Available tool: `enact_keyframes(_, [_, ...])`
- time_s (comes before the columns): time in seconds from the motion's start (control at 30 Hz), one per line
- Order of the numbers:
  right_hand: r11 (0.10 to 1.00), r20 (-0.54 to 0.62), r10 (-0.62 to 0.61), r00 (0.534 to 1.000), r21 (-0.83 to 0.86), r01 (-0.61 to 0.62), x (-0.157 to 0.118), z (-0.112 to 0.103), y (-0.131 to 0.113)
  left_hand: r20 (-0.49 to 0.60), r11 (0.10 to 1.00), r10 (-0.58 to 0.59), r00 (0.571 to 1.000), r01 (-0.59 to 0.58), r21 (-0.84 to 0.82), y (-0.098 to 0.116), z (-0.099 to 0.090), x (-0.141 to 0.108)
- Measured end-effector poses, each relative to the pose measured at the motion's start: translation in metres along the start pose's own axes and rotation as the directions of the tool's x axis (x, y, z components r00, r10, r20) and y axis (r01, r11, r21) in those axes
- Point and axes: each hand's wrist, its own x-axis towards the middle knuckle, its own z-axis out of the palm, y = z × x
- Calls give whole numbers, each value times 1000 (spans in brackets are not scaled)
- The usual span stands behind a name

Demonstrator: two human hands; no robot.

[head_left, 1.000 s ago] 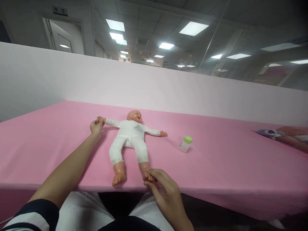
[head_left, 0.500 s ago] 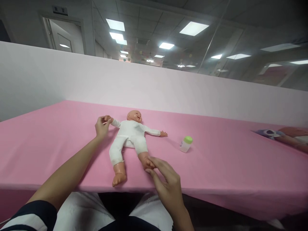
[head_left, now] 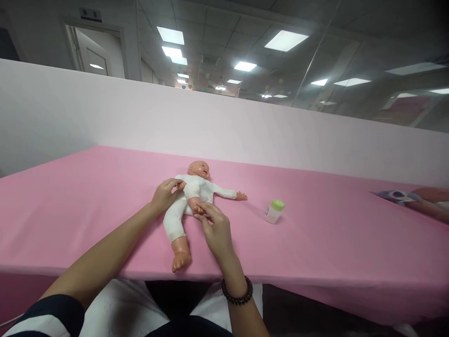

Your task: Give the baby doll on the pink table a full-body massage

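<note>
- One wall sign (head_left: 90, 14) shows markings too small to read.
- Left hand (head_left: 164, 195) pinches one hand of a baby doll (head_left: 194, 188).
- It lies face-up on pink cloth (head_left: 326, 234).
- Right hand (head_left: 218, 230) grips its raised foot (head_left: 196, 208).
- Green-capped bottle (head_left: 274, 211) bears unreadable dark writing.

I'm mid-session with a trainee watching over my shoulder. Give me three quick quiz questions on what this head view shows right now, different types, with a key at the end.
1. Multiple choice: what colour is the lid of the small bottle?
a) red
b) green
c) blue

2. True or false: the person's right hand holds one foot of the doll.

3. Fill the gap: the fingers of the person's left hand are on the doll's ____.

Key:
1. b, green.
2. True; the doll's other foot is left free.
3. Hand.
</note>
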Motion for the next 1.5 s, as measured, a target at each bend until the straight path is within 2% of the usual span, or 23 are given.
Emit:
enact_keyframes(0.07, [1000, -34, -14, 999, 14, 15, -6, -7, -4, -44, 998, -29, 999, 27, -52, 1, -1, 2])
enact_keyframes(0.13, [999, -65, -35, 997, -4, 34, -14, -19, -12, -130, 987, -116, 985, 99, -128, -1, -2, 5])
enact_keyframes(0.2, [997, -59, -66, 996, -47, 63, -24, -33, -20, -242, 955, -258, 935, 209, -211, -6, -6, 9])
enact_keyframes(0.27, [993, -9, -82, 997, -85, 81, -36, -47, -27, -351, 897, -424, 835, 334, -289, -19, -12, 13])
enact_keyframes(0.33, [991, 52, -72, 996, -109, 77, -48, -58, -32, -404, 806, -586, 702, 452, -383, -37, -19, 16])
enact_keyframes(0.43, [989, 102, -50, 994, -134, 63, -62, -67, -33, -327, 602, -796, 510, 604, -522, -68, -27, 16])
enact_keyframes(0.5, [989, 117, -31, 993, -141, 48, -69, -70, -30, -244, 490, -869, 431, 674, -553, -86, -29, 14])
enact_keyframes(0.57, [991, 125, -1, 992, -132, 18, -77, -69, -23, -202, 442, -894, 401, 708, -551, -98, -28, 13])
enact_keyframes(0.73, [996, 111, 35, 993, -87, -26, -98, -61, 0, -206, 446, -893, 400, 728, -520, -106, -26, 11])
enact_keyframes(0.83, [996, 117, 44, 992, -86, -34, -107, -60, 8, -229, 454, -891, 392, 754, -475, -101, -27, 10])
enact_keyframes(0.93, [994, 80, 11, 997, -105, -2, -108, -62, 8, -268, 487, -873, 408, 764, -424, -89, -29, 11])
enact_keyframes(0.97, [993, 52, -12, 999, -120, 19, -105, -63, 6, -289, 515, -856, 429, 755, -406, -83, -29, 11])
enact_keyframes(1.0, [989, 18, -41, 999, -140, 44, -101, -64, 4, -319, 563, -825, 467, 732, -384, -75, -28, 12])
enact_keyframes(1.03, [984, -13, -74, 997, -162, 71, -95, -65, 2, -351, 630, -775, 525, 690, -357, -67, -27, 13])
enact_keyframes(1.13, [963, -43, -178, 983, -214, 165, -72, -66, -5, -384, 851, -526, 759, 464, -247, -40, -21, 15])
enact_keyframes(1.2, [953, -14, -222, 975, -214, 214, -54, -62, -9, -320, 943, -329, 889, 292, -157, -24, -16, 13])
enact_keyframes(1.27, [953, 26, -229, 973, -198, 230, -37, -54, -11, -207, 992, -123, 971, 122, -22, -14, -10, 9])
enact_keyframes(1.33, [959, 65, -213, 975, -179, 221, -23, -42, -10, -33, 991, 74, 997, -70, 111, -10, -7, 5])
enact_keyframes(1.43, [970, 97, -177, 979, -150, 190, -11, -22, -4, 177, 934, 246, 953, -282, 220, -8, -5, 0])
enact_keyframes(1.5, [979, 86, -152, 985, -127, 162, -9, -9, 1, 218, 900, 288, 932, -341, 271, -8, -6, -1])
